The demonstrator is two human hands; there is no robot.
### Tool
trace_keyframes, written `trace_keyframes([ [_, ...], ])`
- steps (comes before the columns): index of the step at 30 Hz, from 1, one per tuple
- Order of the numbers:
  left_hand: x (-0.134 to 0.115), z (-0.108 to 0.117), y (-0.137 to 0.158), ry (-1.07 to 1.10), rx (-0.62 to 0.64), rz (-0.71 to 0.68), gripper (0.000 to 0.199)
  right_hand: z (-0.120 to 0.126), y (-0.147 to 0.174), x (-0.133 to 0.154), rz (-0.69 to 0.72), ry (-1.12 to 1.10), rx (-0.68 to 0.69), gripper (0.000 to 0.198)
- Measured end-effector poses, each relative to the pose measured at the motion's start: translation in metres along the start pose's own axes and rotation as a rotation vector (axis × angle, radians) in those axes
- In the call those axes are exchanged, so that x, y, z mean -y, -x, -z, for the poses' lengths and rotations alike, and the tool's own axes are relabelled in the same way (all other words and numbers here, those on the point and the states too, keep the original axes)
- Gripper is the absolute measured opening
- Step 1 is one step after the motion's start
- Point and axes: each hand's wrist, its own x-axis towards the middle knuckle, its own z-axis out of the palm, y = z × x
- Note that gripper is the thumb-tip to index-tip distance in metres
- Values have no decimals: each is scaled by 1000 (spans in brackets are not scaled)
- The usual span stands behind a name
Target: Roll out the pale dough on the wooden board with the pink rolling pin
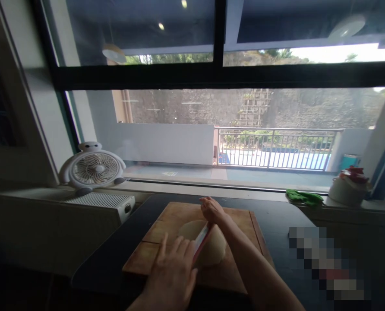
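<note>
A flattened, rounded sheet of pale dough (213,250) lies on a wooden board (162,218). Slanting across the dough is a straight, narrow pale bar (200,241) with a red edge; its exact kind is unclear. My right hand (213,210) is curled at the far end of this bar, over the board. At the near end, my left hand (175,268) grips the bar beside its thumb, with several fingers stretched forward. Both hands cover the bar's ends, and the left hand hides the dough's near left part.
The board rests on a dark table (115,250). Left of it, a white fan (97,168) stands by a white slatted unit (105,203). A green cloth (304,198) and a pale pot-like container (348,188) sit on the sill at right. A pixelated patch covers the table's right side.
</note>
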Motion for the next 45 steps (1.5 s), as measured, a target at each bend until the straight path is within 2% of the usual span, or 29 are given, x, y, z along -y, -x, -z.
trace_keyframes([
  [3, 15, 19, 31, 10, -22, 62, 47, -13, -19, 5, 6, -6, 103, 34],
  [7, 29, 35, 48, 59, -63, 92, 40, -13, -23, 8, 20, 12, 237, 42],
  [10, 37, 31, 55, 126, -98, 64, 40, 1, 6, 0, 43, 49, 281, 42],
  [13, 41, 19, 63, 170, -124, 41, 40, 20, 54, -14, 61, 90, 283, 43],
  [16, 45, 9, 68, 208, -136, 34, 41, 33, 95, -23, 2, 126, 252, 51],
  [18, 48, 5, 68, 230, -146, 44, 42, 33, 103, -25, -33, 146, 240, 54],
  [20, 53, 3, 66, 239, -167, 71, 39, 29, 93, -23, -32, 165, 234, 53],
  [26, 71, -1, 61, 195, -297, 209, 36, 9, 19, -1, 57, 154, 245, 43],
  [29, 72, -3, 63, 209, -315, 233, 37, 10, 17, 2, 63, 146, 235, 42],
  [31, 70, -4, 65, 236, -301, 218, 38, 16, 38, -2, 49, 149, 218, 43],
  [33, 66, -5, 67, 278, -268, 195, 39, 22, 73, -9, 23, 161, 183, 45],
  [37, 64, 0, 63, 377, -215, 162, 41, 31, 148, -23, 23, 200, 31, 50],
  [39, 68, 4, 55, 434, -205, 155, 41, 35, 163, -25, 16, 206, -12, 49],
  [42, 83, 5, 36, 559, -215, 186, 42, 36, 143, -23, -50, 165, 89, 51],
  [45, 98, 1, 15, 711, -220, 238, 42, 33, 90, -24, -126, 138, 253, 50],
])
